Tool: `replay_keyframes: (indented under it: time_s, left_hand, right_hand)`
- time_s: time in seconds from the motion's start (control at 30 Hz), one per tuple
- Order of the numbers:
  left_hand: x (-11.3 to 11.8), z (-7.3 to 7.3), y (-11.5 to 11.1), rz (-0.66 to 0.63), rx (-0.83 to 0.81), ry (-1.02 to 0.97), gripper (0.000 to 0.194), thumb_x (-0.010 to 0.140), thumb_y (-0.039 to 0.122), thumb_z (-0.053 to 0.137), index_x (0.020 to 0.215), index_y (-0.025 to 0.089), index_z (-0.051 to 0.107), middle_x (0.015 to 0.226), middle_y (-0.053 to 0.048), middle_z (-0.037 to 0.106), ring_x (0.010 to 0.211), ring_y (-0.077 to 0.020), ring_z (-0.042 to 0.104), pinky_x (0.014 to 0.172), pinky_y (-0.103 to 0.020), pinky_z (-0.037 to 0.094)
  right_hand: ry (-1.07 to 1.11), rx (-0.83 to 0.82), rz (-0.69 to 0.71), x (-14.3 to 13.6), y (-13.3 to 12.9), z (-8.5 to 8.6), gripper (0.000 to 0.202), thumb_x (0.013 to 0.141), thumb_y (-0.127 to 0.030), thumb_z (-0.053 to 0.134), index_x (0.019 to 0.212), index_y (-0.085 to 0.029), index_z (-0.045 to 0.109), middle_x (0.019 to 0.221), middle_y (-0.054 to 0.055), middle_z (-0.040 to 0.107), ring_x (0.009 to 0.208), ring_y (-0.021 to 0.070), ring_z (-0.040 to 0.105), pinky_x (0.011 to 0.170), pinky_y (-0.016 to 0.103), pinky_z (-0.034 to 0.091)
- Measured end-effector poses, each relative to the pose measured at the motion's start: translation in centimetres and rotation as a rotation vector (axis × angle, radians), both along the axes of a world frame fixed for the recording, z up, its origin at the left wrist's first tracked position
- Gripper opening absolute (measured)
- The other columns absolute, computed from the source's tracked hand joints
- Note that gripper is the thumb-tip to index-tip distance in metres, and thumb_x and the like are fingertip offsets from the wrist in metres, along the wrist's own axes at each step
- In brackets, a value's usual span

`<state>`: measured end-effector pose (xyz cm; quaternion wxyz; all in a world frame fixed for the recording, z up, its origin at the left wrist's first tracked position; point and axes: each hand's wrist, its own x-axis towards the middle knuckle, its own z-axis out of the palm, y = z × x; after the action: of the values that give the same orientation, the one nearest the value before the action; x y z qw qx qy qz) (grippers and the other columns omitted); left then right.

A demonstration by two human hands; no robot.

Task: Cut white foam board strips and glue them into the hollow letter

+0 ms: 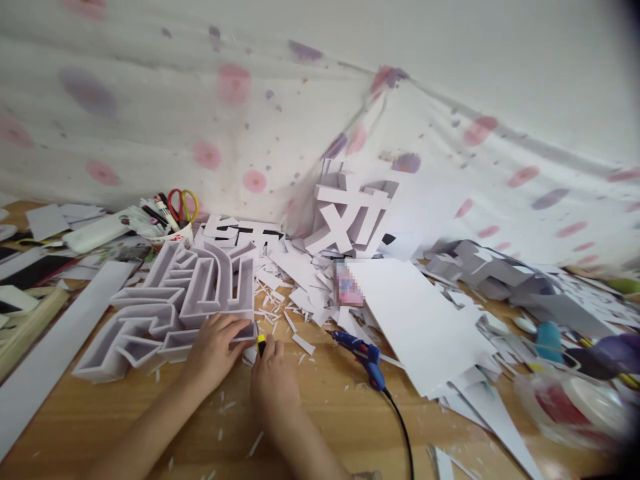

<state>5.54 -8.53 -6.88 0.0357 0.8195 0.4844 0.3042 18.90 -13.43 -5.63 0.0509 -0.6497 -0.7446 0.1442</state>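
My left hand presses flat on the white foam letter on the table, fingers spread. My right hand is closed around a yellow-tipped knife at the letter's near corner. I judge I'm trimming that edge; next calls for a steady, shallow cut.

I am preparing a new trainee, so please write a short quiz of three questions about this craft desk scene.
1. True or false: the left hand rests on the white 3D letter form.
2. What does the right hand hold? A) scissors B) a yellow-and-black cutter C) tape
3. Which blue tool lies right of the hands?

Key:
1. True
2. B
3. The blue glue gun, lying on the wooden table.
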Motion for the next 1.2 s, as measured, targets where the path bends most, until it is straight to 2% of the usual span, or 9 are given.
replay_keyframes:
  time_s: [0.13,0.3,0.5,0.6,0.73,0.9,1.2]
  left_hand:
    - [0.1,0.0,0.0,-0.001,0.004,0.007,0.021,0.08,0.028,0.059,0.098,0.019,0.066,0.089,-0.008,0.067,0.086,-0.0235,0.057,0.079,-0.039,0.046]
    - [0.0,0.1,0.0,0.007,0.0,0.003,0.021,0.08,0.03,0.058,0.097,0.021,0.067,0.089,-0.007,0.067,0.086,-0.0238,0.058,0.079,-0.039,0.046]
    - [0.0,0.0,0.0,0.004,0.016,0.002,0.024,0.079,0.034,0.061,0.097,0.02,0.067,0.09,-0.007,0.067,0.088,-0.0236,0.058,0.081,-0.039,0.047]
    - [-0.3,-0.4,0.3,-0.029,0.027,-0.028,0.025,0.081,0.034,0.057,0.099,0.02,0.067,0.091,-0.007,0.066,0.089,-0.0227,0.059,0.081,-0.038,0.048]
    - [-0.7,-0.7,0.5,-0.084,0.041,-0.065,0.026,0.084,0.033,0.053,0.102,0.02,0.066,0.092,-0.007,0.066,0.089,-0.0215,0.06,0.079,-0.036,0.051]
    - [-0.8,-0.5,0.6,-0.107,0.065,-0.084,0.025,0.083,0.033,0.054,0.099,0.019,0.067,0.089,-0.008,0.066,0.086,-0.0218,0.061,0.076,-0.036,0.052]
    - [-0.7,-0.5,0.4,-0.103,0.046,-0.093,0.025,0.082,0.031,0.055,0.102,0.021,0.066,0.091,-0.006,0.066,0.088,-0.0211,0.06,0.078,-0.035,0.052]
  right_hand:
    - [-0.082,-0.026,0.013,-0.1,0.0,0.3,0.046,0.079,-0.001,0.039,0.124,-0.006,0.047,0.122,0.024,0.051,0.106,0.0279,0.056,0.064,0.034,0.058]
    - [-0.064,-0.036,-0.002,-0.2,0.0,0.3,0.048,0.078,0.001,0.039,0.125,-0.003,0.047,0.12,0.025,0.052,0.105,0.0278,0.056,0.064,0.034,0.057]
    - [-0.086,-0.052,0.074,-0.2,-0.4,-1.3,0.043,0.073,0.001,0.047,0.115,-0.003,0.056,0.108,0.024,0.059,0.102,0.0324,0.056,0.073,0.043,0.055]
    - [0.015,-0.003,-0.005,0.0,-0.4,-1.7,0.041,0.074,-0.001,0.045,0.114,-0.006,0.056,0.107,0.021,0.059,0.101,0.0304,0.058,0.071,0.04,0.055]
    - [0.161,0.112,-0.106,0.1,-0.3,-1.0,0.037,0.077,-0.004,0.044,0.112,-0.009,0.056,0.11,0.019,0.059,0.094,0.0252,0.062,0.068,0.034,0.055]
    - [0.164,0.145,-0.107,0.0,-0.4,0.1,0.034,0.078,-0.006,0.045,0.11,-0.009,0.056,0.105,0.018,0.06,0.084,0.0238,0.064,0.064,0.033,0.055]
    - [0.131,0.182,-0.017,0.9,-0.6,0.7,0.029,0.079,-0.007,0.044,0.104,-0.011,0.057,0.094,0.014,0.062,0.077,0.0212,0.063,0.062,0.03,0.054]
